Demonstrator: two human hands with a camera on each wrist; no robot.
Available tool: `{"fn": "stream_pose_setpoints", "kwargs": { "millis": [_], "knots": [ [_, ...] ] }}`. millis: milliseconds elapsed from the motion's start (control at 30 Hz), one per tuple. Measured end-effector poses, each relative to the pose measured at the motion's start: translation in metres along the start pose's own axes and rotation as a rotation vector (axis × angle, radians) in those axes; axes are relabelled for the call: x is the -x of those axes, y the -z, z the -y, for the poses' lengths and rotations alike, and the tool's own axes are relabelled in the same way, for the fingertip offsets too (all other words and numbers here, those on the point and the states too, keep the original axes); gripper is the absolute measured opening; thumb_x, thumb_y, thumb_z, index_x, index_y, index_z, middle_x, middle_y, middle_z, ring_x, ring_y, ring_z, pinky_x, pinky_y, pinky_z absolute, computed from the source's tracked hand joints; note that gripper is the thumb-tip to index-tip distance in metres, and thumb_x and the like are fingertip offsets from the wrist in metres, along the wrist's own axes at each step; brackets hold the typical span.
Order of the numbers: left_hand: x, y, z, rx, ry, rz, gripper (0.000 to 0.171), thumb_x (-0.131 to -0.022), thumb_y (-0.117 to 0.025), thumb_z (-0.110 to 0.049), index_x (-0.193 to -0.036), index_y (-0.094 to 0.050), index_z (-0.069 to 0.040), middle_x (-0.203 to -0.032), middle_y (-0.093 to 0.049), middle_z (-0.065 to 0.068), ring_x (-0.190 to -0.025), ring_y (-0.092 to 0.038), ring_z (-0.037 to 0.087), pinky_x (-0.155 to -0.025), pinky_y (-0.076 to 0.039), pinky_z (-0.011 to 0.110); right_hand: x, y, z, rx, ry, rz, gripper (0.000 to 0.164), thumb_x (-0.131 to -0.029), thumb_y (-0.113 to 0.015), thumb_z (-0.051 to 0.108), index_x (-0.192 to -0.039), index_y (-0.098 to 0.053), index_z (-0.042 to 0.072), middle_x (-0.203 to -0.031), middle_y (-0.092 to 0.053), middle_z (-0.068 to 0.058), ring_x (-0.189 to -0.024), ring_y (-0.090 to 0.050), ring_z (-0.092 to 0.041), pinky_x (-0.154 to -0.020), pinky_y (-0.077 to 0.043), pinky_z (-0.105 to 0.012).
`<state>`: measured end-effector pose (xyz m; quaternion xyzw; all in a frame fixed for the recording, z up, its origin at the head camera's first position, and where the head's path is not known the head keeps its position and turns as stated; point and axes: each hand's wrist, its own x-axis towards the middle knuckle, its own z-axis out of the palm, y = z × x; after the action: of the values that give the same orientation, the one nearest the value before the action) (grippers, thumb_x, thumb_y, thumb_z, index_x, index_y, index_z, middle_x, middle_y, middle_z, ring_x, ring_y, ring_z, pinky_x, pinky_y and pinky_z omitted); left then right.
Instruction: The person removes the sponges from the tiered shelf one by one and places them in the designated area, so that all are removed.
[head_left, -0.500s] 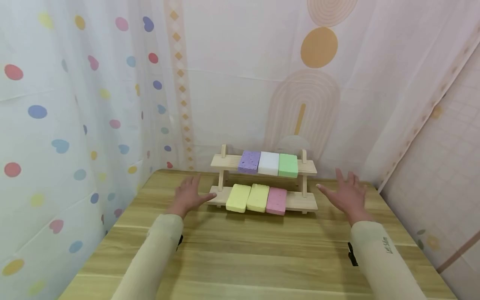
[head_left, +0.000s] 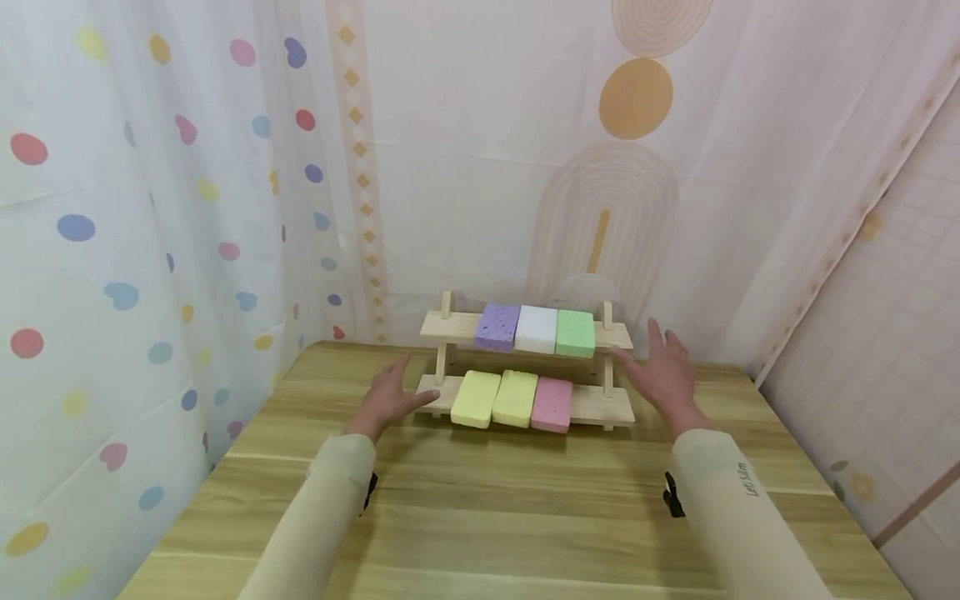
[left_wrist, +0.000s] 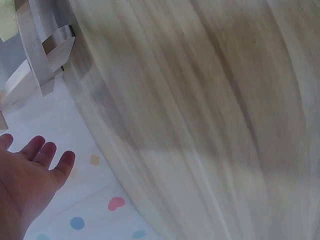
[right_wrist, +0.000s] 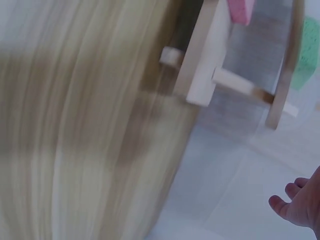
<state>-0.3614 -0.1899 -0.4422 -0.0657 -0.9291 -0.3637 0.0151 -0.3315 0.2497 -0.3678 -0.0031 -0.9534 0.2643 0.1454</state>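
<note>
A two-tier wooden rack [head_left: 613,406] stands toward the back of the table. On its upper shelf sit a purple sponge [head_left: 497,326], a white sponge [head_left: 536,329] and a green sponge [head_left: 575,333], side by side. Two yellow sponges [head_left: 476,399] and a pink sponge [head_left: 552,405] lean on the lower shelf. My left hand [head_left: 386,400] is beside the rack's left end, fingers spread, thumb toward the lower shelf. At the other end, my right hand [head_left: 660,375] has its fingers extended, with the thumb near the upper shelf's right end. Both hands hold nothing.
The wooden table [head_left: 480,517] extends in front of the rack. A white patterned curtain [head_left: 465,167] hangs close behind it, and a dotted curtain [head_left: 112,250] runs along the left side. Pale checked cloth [head_left: 892,333] covers the right side.
My right hand has moved left, closer to the rack's right end. My left hand has shifted slightly right toward the left end. The rack and sponges have stayed in place.
</note>
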Motion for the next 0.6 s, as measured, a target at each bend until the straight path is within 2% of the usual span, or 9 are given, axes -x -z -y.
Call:
{"fn": "stream_pose_setpoints", "kwargs": {
  "millis": [167,367,600],
  "knots": [
    [-0.002,-0.006,0.004,0.092,0.025,0.014,0.101,-0.088,-0.073,-0.046,-0.158,-0.014,-0.004,-0.159,-0.014,0.029,-0.144,-0.013,0.048,-0.111,-0.019,0.063,-0.006,-0.007,0.016,-0.110,-0.039,-0.011,0.103,-0.091,-0.049,0.071,-0.160,-0.006,0.008,-0.156,-0.017,-0.032,-0.140,-0.019,-0.053,-0.104,-0.020,-0.071],
    [-0.003,-0.015,0.011,0.166,0.050,0.044,0.098,-0.090,-0.073,-0.042,-0.159,-0.014,-0.007,-0.156,-0.024,0.028,-0.141,-0.025,0.047,-0.109,-0.024,0.062,-0.010,-0.021,0.028,-0.181,-0.074,-0.024,0.104,-0.090,-0.052,0.071,-0.160,-0.008,0.009,-0.156,-0.021,-0.030,-0.141,-0.021,-0.050,-0.107,-0.023,-0.067],
    [-0.001,-0.024,0.019,0.229,0.091,0.042,0.092,-0.091,-0.072,-0.042,-0.158,-0.019,-0.009,-0.149,-0.036,0.027,-0.134,-0.036,0.047,-0.106,-0.031,0.061,-0.013,-0.035,0.035,-0.198,-0.082,-0.054,0.103,-0.088,-0.055,0.071,-0.158,-0.016,0.006,-0.151,-0.030,-0.030,-0.137,-0.030,-0.048,-0.106,-0.029,-0.063]
  ]
}}
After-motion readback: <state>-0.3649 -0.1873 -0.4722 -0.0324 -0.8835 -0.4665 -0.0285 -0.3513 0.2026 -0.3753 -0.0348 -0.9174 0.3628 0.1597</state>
